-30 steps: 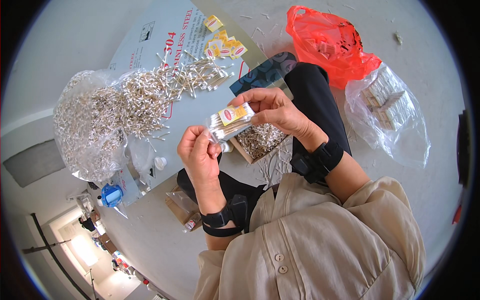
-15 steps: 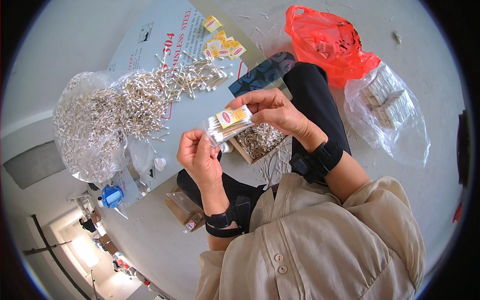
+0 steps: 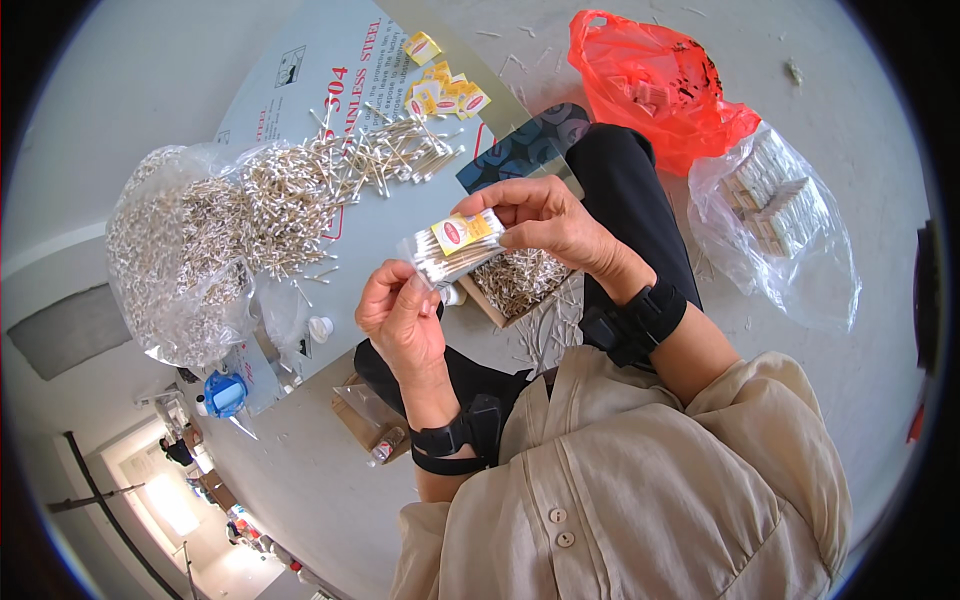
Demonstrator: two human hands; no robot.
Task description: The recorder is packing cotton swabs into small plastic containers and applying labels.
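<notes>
Slightly lower than before, our swab packet (image 3: 460,254) is above the near edge of the bench (image 3: 375,235); left hand (image 3: 408,335) and right hand (image 3: 560,232), nearly closed, pinch opposite ends; we should grip lightly, keeping swabs (image 3: 447,265) straight.

head view | wide fisheye | faces down | near left hand (image 3: 407,322), right hand (image 3: 562,226)

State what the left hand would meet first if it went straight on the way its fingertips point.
The left hand would likely first meet the cotton-swab packet whose clear end it pinches; depth beyond that is unclear.
</notes>
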